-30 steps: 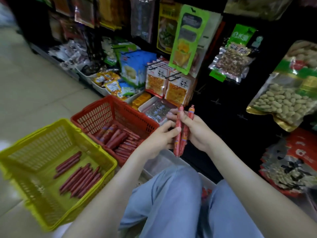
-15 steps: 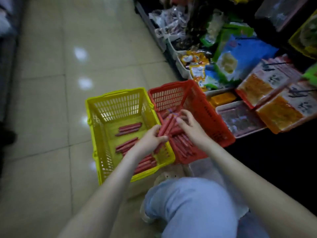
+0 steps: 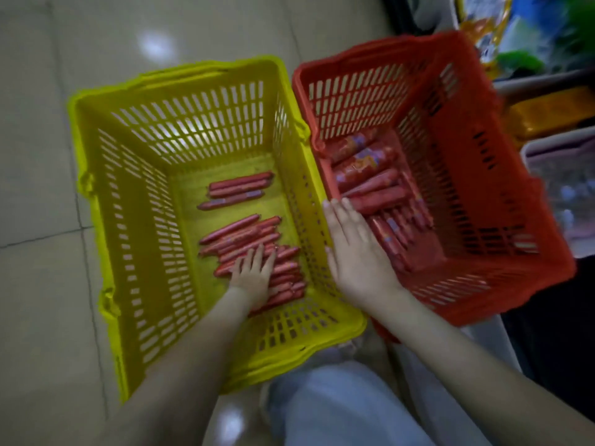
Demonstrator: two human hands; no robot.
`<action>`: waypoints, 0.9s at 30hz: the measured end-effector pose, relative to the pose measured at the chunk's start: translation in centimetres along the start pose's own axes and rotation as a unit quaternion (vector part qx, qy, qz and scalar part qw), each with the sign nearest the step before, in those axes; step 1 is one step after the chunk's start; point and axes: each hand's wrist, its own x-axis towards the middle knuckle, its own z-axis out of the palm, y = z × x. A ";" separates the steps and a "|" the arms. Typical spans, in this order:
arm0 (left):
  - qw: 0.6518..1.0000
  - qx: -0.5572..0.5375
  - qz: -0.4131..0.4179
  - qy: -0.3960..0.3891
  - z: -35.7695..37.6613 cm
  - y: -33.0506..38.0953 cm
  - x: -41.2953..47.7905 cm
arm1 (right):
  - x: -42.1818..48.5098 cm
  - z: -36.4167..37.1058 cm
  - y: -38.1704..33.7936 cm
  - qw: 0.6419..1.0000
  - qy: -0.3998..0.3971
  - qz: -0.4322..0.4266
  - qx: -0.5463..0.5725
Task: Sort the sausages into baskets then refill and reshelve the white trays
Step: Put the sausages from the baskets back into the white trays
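Current step, as judged: sorting, at the point of deposit. The yellow slotted plastic basket (image 3: 96, 220) stands on the tiled floor (image 3: 38, 156), and its far left wall is well to the left of the left hand (image 3: 252, 272). That hand reaches down into it and lies flat, fingers straight and slightly spread, pressing on the near cluster of thin red wrapped sausages (image 3: 238, 235). Whether a sausage is trapped under the palm cannot be told. A smaller group of thin red sausages (image 3: 238, 188) lies beyond the fingertips, apart from the cluster. Just to the right, the right hand (image 3: 354, 249) lies flat inside the red slotted plastic basket (image 3: 483, 188), which touches the yellow one. Its fingers are straight and held together, close against the basket's left inner wall, and nothing is seen pinched. Thick red sausages with printed labels (image 3: 363, 165) lie beyond its fingertips. A row of slimmer sausages (image 3: 396, 226) lies just to its right. A pale-rimmed tray (image 3: 557, 140) sits well to the right of the right hand, and its contents are blurred. Both baskets already hold stock, but refilling and reshelving are not yet begun. Next move, as judged: lift both hands clear without dragging the aligned rows, then collect further unsorted sausages. Keep each sausage type with its assigned basket, because the two baskets touch and a misdrop across the shared rim is the likely error.
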 end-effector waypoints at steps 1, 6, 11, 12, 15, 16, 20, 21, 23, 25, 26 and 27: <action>1.000 0.018 -0.002 -0.014 0.5 0.2 0.1 | -0.1 0.1 -0.1 1.000 0.000 0.004 -0.002; 0.984 -0.147 -0.060 0.081 -2.6 3.3 -2.6 | -0.9 -1.6 0.2 0.999 -0.042 -0.008 0.033; 0.896 -0.204 0.026 0.394 -9.2 10.1 -7.7 | -6.6 -7.0 4.0 0.999 -0.031 0.011 0.039; 0.879 -0.188 0.062 0.434 -10.2 12.3 -8.9 | -8.6 -8.1 5.3 0.999 -0.024 0.030 0.026; 0.843 -0.132 0.199 0.482 -11.3 20.7 -12.1 | -15.5 -11.0 9.2 0.995 -0.017 0.101 0.014; 0.840 -0.116 0.250 0.468 -10.9 23.7 -12.9 | -18.0 -11.8 10.4 0.992 -0.008 0.124 0.014; 0.851 -0.035 0.421 0.311 -5.2 35.0 -14.1 | -29.8 -13.1 14.4 0.970 0.036 0.238 0.022; 0.852 -0.005 0.449 0.268 -3.3 37.3 -14.3 | -33.1 -12.6 15.3 0.962 0.036 0.271 0.025; 0.835 0.077 0.507 0.198 1.0 41.3 -14.3 | -40.1 -11.0 16.7 0.941 0.029 0.336 0.031; 0.794 0.169 0.563 0.158 5.4 44.3 -14.0 | -46.6 -8.3 17.3 0.912 0.009 0.406 0.052; 0.766 0.208 0.591 0.147 7.4 45.4 -13.7 | -49.4 -6.6 17.4 0.897 -0.014 0.438 0.062; 0.738 0.250 0.612 0.137 9.4 46.2 -13.3 | -52.1 -4.7 17.2 0.881 -0.041 0.466 0.069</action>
